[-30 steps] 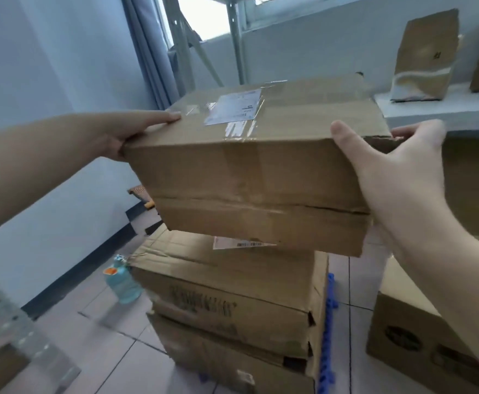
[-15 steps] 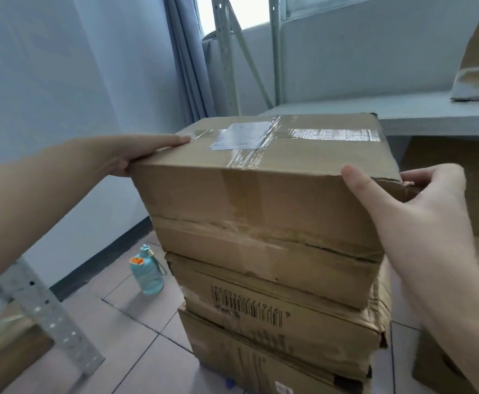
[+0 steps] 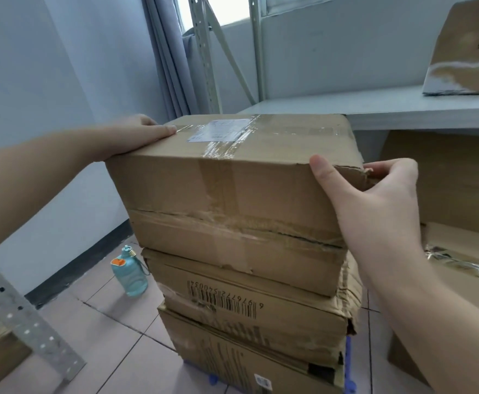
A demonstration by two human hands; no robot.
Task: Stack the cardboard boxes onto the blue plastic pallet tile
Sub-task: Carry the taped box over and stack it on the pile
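Observation:
A taped cardboard box [image 3: 232,200] with a white label sits on top of a stack. My left hand [image 3: 136,135] presses flat against its upper left edge. My right hand [image 3: 374,194] grips its torn right corner, thumb on the front face. Under it lie a barcode box [image 3: 249,305] and a bottom box [image 3: 247,362]. Bits of the blue plastic pallet tile [image 3: 349,365] show beneath the stack at the right and at the front.
A teal water bottle [image 3: 129,273] stands on the tiled floor left of the stack. A grey shelf [image 3: 403,109] behind carries a leaning cardboard box [image 3: 460,49]. More boxes [image 3: 460,251] crowd the right. A perforated metal bracket [image 3: 25,317] juts in at lower left.
The top box came down from mid-air and now rests on the barcode box. Both hands stayed on its sides and lowered with it.

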